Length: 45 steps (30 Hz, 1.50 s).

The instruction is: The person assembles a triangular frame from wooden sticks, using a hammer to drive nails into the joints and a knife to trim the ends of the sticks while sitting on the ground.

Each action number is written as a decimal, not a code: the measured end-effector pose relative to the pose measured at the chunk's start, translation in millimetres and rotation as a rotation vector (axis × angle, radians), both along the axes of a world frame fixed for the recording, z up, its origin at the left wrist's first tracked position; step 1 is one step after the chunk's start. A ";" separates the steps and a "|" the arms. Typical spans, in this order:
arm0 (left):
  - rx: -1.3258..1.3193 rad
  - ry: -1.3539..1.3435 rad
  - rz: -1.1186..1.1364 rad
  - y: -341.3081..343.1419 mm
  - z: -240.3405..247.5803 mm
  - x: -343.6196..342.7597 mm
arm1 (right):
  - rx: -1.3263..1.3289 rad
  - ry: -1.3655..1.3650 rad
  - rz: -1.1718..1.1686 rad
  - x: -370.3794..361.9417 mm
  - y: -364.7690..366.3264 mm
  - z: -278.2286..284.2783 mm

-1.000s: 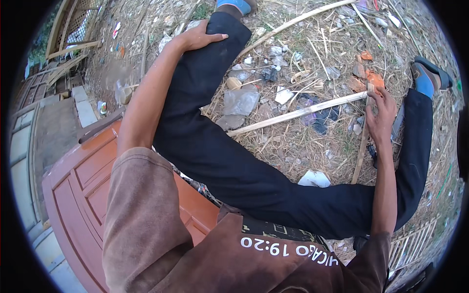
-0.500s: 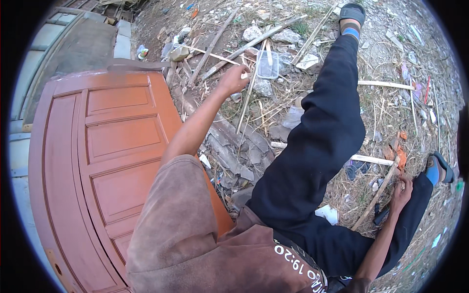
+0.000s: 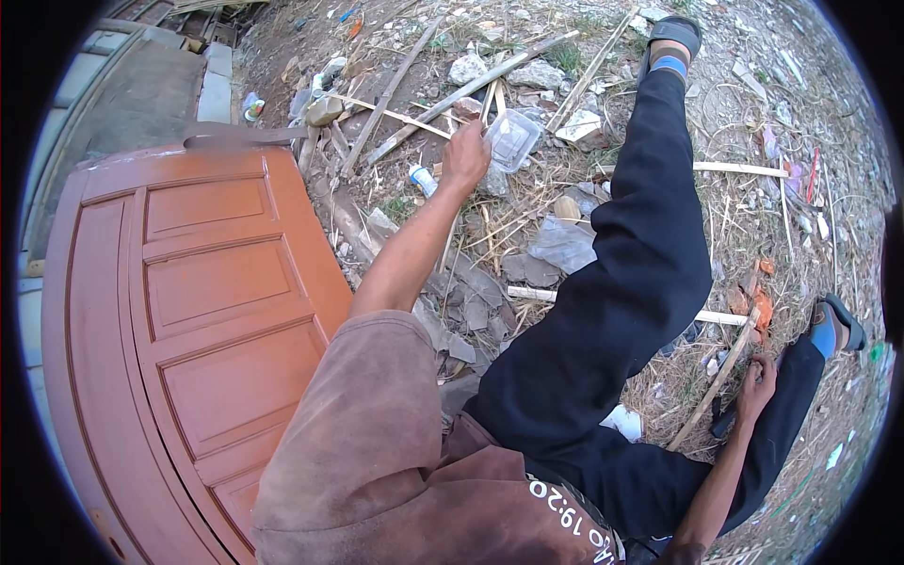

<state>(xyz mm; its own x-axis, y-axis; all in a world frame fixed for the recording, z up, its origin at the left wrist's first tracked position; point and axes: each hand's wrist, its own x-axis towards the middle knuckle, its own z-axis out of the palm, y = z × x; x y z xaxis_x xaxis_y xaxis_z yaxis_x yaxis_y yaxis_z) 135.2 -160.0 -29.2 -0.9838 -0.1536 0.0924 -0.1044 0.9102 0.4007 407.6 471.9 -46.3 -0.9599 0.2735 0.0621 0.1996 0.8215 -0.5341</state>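
My left hand reaches down to the littered ground with its fingers closed round a thin wooden stick, whose lower part is largely hidden behind hand and forearm. Just right of those fingers, a clear plastic food box lies tilted. Beside the wrist is a small white and blue bottle. My right hand is by my right shin, fingers curled; whatever they may hold cannot be made out. A longer wooden strip slants along the ground to its left, with a dark object below.
On my left lies a reddish-brown panelled wooden door. Broken grey slabs, rocks and a long wooden pole litter the ground ahead. Orange scraps lie near my right foot. My outstretched left leg crosses the middle.
My left hand has moved down onto the stick, its fingers closing. The clear box has turned and tilted. The white and blue bottle now shows by my wrist. My right hand stays by the shin.
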 end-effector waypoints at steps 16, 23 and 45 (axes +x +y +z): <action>-0.201 0.205 -0.206 -1.2 -4.8 14.0 | -0.024 -0.060 -0.035 3.0 4.3 -8.6; -0.411 -0.148 -0.308 10.0 -1.1 6.7 | -0.055 -0.053 -0.040 6.1 9.4 -13.9; -0.422 -0.218 -0.377 9.7 -19.3 -0.9 | -0.090 -0.076 -0.056 6.8 3.9 -16.6</action>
<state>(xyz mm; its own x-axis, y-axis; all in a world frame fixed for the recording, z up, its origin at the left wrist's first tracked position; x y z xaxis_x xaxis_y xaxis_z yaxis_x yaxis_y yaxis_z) 134.3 -150.3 -48.5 -0.9664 0.2154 -0.1401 0.2172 0.9761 0.0025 414.4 475.8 -62.8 -0.9440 0.3278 -0.0378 0.2865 0.7575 -0.5865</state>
